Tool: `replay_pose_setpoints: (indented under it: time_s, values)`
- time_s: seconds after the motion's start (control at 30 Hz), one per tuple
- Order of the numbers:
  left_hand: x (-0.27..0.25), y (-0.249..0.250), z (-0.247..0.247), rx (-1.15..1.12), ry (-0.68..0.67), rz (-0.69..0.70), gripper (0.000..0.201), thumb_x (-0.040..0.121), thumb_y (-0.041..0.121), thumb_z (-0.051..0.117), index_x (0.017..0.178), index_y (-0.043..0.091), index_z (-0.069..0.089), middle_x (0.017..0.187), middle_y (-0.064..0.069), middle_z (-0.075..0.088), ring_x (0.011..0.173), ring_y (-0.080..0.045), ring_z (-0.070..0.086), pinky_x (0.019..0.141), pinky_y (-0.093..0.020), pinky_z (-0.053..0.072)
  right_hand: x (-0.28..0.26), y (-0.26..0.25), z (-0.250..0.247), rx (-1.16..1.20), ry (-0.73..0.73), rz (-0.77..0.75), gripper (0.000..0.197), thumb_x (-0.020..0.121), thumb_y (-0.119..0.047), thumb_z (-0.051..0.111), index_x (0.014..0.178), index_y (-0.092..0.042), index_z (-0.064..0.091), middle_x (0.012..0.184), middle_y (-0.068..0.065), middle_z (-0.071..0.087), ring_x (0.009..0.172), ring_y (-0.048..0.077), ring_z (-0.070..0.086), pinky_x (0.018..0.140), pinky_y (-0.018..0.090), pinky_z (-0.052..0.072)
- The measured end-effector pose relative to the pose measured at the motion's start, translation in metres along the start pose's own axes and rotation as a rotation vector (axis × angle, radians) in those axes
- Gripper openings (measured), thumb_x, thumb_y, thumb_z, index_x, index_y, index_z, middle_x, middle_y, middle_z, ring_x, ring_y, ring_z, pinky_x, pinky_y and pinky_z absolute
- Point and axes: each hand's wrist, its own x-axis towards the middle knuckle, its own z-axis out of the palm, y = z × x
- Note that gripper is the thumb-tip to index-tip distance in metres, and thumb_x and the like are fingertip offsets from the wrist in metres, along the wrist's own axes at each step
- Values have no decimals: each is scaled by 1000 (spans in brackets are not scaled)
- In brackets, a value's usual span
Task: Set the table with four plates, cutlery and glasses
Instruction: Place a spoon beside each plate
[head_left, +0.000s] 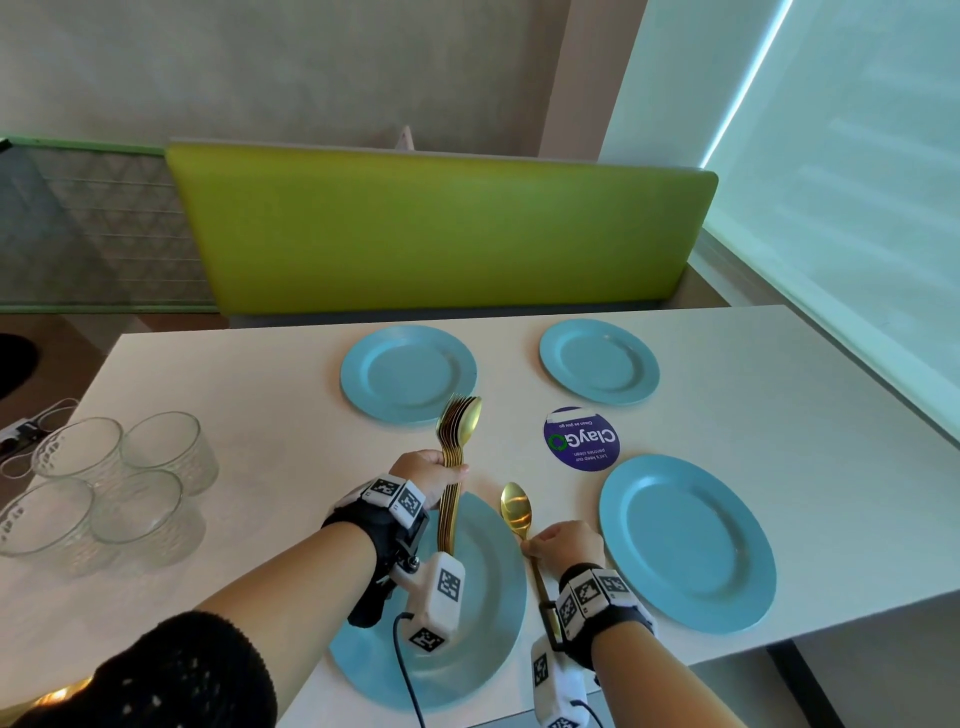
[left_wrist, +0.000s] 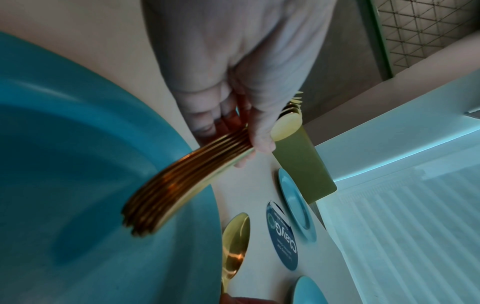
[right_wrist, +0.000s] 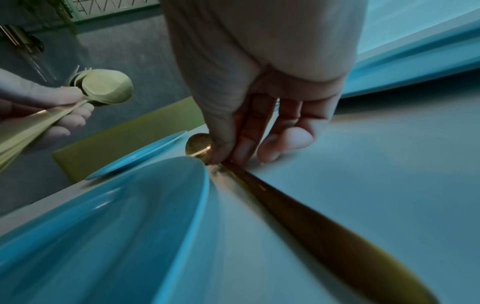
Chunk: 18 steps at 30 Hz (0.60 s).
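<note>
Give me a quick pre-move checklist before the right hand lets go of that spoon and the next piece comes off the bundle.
1. Four blue plates laid, including the near plate: ok.
2. Single spoon lies right of the near plate, off its rim: ok.
3. Right hand clear of the spoon: not ok, it pinches the neck.
4. Left hand grips the cutlery bundle firmly: ok.
5. Bundle count enough for four settings: cannot tell.
6. Glasses placed at the settings: not ok, clustered at the left.

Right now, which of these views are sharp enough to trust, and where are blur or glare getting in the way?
Head view: sharp, edges bowed by the wide lens, a glint on the single gold spoon. Left wrist: bundle of gold cutlery and near blue plate blurred. Right wrist: dim, bluish, the spoon handle smeared.
</note>
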Motion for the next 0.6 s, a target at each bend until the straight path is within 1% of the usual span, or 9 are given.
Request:
replay_pose_setpoints:
  time_s: [0.03,0.07,0.13,0.23,0.37,0.43,0.47,0.53,0.6]
  values:
    - [0,0,0,-2,0,3,19,81,9,71,64,13,63,61,-5,66,62,-22,63,87,-43,55,0,0,0,14,-1,4,16,79,-31,71,76,-16,74,81,7,65,91,24,65,82,27,52]
    - [1,-1,0,0,0,6,19,81,9,71,64,13,63,61,-5,66,62,-22,63,87,-42,55,-1,0,0,35,-3,7,16,78,-30,72,67,-18,69,79,6,64,86,23,63,80,27,52]
    - [2,-2,0,8,0,-3,19,81,10,72,64,13,64,59,-4,66,65,-24,64,87,-42,56,-1,0,1,75,13,22,28,77,-30,74,55,-24,57,77,4,62,77,20,58,70,24,47]
    - [2,-4,-1,15,-12,-7,17,80,11,72,65,13,64,61,-4,67,70,-25,65,88,-43,56,-1,1,1,93,27,21,30,78,-31,73,54,-25,55,75,3,62,74,18,55,65,21,41]
    - [2,-2,-2,4,-22,-9,17,81,12,72,65,14,64,60,-3,68,70,-24,65,88,-42,55,-4,-1,2,123,31,31,29,76,-32,74,55,-22,56,70,2,60,70,18,52,63,23,41]
    - [3,-1,-3,-19,-24,-7,18,82,10,70,66,13,63,64,-5,67,70,-25,64,89,-41,55,-6,-3,0,113,39,35,25,78,-31,71,59,-16,63,71,7,61,70,22,53,66,29,48]
    - [4,0,-3,-25,-26,-9,18,82,9,70,66,12,63,67,-6,66,71,-25,64,89,-40,55,-7,-3,-1,105,42,35,24,79,-30,70,62,-14,66,74,10,64,73,25,56,72,32,52]
    - [5,2,-3,-31,-33,-16,18,82,9,70,66,12,63,69,-7,66,71,-25,63,89,-40,55,-5,-2,-6,82,50,23,29,82,-32,68,59,-17,61,84,11,70,85,26,63,81,32,52]
    - [8,2,-3,-34,-40,-17,18,81,8,71,65,12,63,69,-7,65,72,-25,63,89,-41,55,-2,-3,-12,88,55,21,31,84,-34,67,58,-22,56,91,8,72,87,23,63,83,30,51]
